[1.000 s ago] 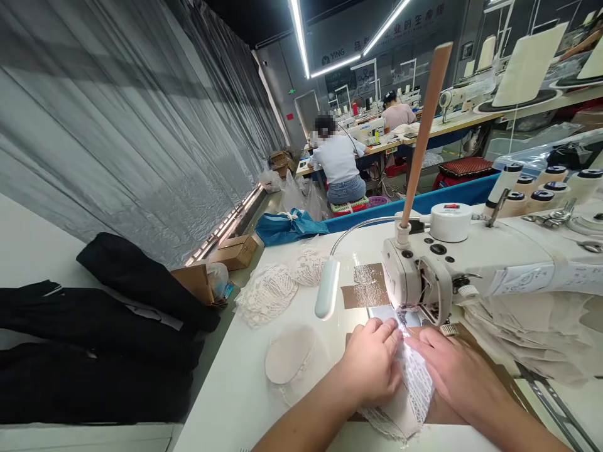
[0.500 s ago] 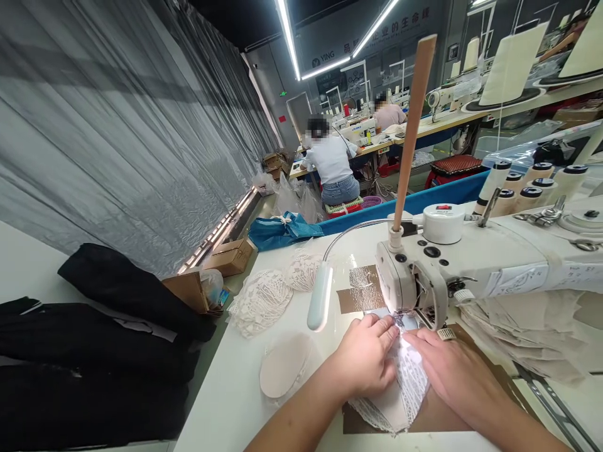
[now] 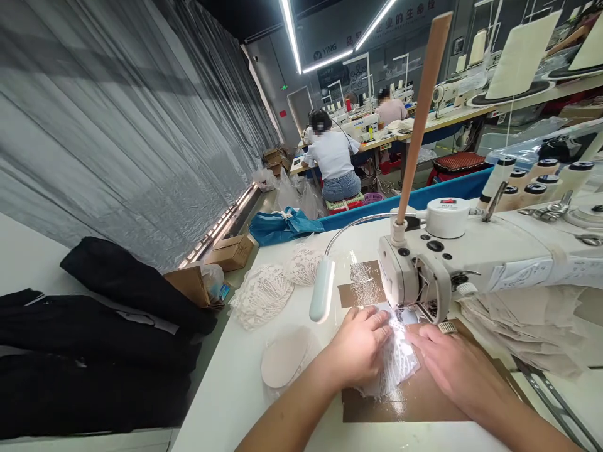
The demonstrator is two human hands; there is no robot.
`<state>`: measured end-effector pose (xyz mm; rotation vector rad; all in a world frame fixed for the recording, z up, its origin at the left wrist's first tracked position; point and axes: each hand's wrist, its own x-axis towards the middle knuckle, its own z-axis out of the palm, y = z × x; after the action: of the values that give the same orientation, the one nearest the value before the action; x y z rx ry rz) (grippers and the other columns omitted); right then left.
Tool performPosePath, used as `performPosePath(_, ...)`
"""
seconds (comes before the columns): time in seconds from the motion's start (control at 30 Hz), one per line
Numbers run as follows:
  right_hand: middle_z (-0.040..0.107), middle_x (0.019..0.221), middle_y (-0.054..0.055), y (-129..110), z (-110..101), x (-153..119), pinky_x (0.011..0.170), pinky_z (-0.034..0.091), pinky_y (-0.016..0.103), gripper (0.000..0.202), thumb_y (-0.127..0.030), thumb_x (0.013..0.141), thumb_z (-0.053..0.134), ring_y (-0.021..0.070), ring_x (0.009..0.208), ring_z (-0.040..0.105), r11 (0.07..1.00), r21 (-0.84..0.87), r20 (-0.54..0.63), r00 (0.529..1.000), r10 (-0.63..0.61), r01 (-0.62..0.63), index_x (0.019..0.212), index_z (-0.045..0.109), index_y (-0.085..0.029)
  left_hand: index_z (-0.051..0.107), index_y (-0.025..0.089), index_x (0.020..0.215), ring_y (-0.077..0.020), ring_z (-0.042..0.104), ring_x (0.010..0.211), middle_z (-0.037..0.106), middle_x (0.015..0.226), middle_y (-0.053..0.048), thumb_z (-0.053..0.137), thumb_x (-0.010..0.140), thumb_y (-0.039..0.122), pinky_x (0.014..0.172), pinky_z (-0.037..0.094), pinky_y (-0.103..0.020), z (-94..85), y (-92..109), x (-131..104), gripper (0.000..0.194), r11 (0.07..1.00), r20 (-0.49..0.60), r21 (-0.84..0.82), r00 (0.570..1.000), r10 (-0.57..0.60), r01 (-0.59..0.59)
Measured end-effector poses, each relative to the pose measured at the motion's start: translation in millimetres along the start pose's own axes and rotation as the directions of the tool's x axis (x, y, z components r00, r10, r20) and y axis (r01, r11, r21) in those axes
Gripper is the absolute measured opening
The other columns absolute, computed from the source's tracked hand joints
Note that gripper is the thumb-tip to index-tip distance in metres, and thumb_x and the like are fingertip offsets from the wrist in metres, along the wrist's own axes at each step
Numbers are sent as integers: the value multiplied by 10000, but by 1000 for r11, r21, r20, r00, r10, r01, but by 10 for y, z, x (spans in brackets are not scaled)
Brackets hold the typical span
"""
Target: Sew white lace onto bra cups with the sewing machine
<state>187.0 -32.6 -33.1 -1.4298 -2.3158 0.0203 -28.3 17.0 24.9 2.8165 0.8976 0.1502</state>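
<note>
White lace fabric (image 3: 398,361) lies on the brown plate below the head of a white sewing machine (image 3: 398,273). My left hand (image 3: 360,345) rests on the lace's left part, fingers bent and pointing toward the needle area; its palm side is hidden. Fingertips of my right hand (image 3: 443,355) meet the lace's right edge, with the thumb and fingers near together and a ribbed ring on one finger. The needle itself is too small to make out.
Lace cups (image 3: 264,295) and a beige oval pad (image 3: 285,356) lie on the left of the table. A lamp (image 3: 322,292) hangs beside the machine. Beige fabric pieces (image 3: 522,320) are stacked under its arm. A person in a white shirt (image 3: 332,154) sits farther back.
The lace has moved forward under the machine, and less of it hangs toward me. My left hand has shifted slightly left and forward. The camera view has tilted a little.
</note>
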Motion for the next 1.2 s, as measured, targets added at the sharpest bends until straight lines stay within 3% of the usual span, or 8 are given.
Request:
performPosePath(0.1,726,1030,68,86,27,-80,716,531,299,409,-130,901,335,195,891,690,1000,20,-32,999,-21,22,1161,639,-215,590,150,1150,-267,522,1094,600,1209,-109,562,783,206,931,427,-391,-6,129,-30,372,999,-60,-42,998,7,-10)
performPosePath(0.2,726,1077,88,190,83,-161,754,558,333,373,-158,902,369,232,970,689,1000,12,-31,1000,0,0,1127,661,-215,615,154,882,-210,559,830,632,901,-77,558,823,215,724,444,-310,104,192,0,103,999,-43,-12,998,-34,34)
performPosePath(0.33,730,1066,68,296,134,-233,689,570,316,330,-192,912,400,226,930,703,1000,10,6,1000,1,-1,1100,666,-245,515,168,701,-168,496,680,571,736,-46,501,845,179,615,372,-276,264,153,21,145,999,-115,-2,992,-49,49)
performPosePath(0.5,689,1098,62,209,50,-226,743,526,317,343,-170,927,385,210,984,660,996,89,31,999,-10,7,1182,596,-259,494,175,748,-164,496,711,580,770,-39,459,871,175,657,394,-271,218,81,-39,127,981,-169,-192,984,-56,23)
performPosePath(0.63,603,825,38,75,-80,-174,604,423,312,345,-90,891,354,194,709,579,981,139,141,978,-155,136,1031,627,-248,532,164,836,-182,535,802,609,861,-60,461,878,174,740,424,-283,177,60,-76,83,968,-154,-251,987,-48,8)
performPosePath(0.73,554,753,29,61,-140,-159,586,365,299,326,-52,845,384,189,676,530,969,140,136,965,-224,205,952,634,-232,582,154,1003,-203,543,901,622,1006,-77,498,848,147,795,415,-306,205,58,-97,177,983,-125,-174,991,43,-65)
performPosePath(0.87,568,765,35,100,-154,-173,583,347,291,353,-26,806,399,180,670,521,960,151,116,960,-255,236,973,639,-224,603,236,1147,-195,505,857,606,979,-39,501,923,236,793,371,-331,247,69,-117,246,991,-67,-37,990,127,-130)
performPosePath(1.2,550,755,29,112,-145,-213,580,325,299,339,-49,881,361,178,666,505,961,133,137,956,-259,242,1001,634,-211,546,284,1251,-180,437,786,525,873,-18,404,1002,293,743,309,-337,187,142,-128,287,992,-1,61,994,112,-112)
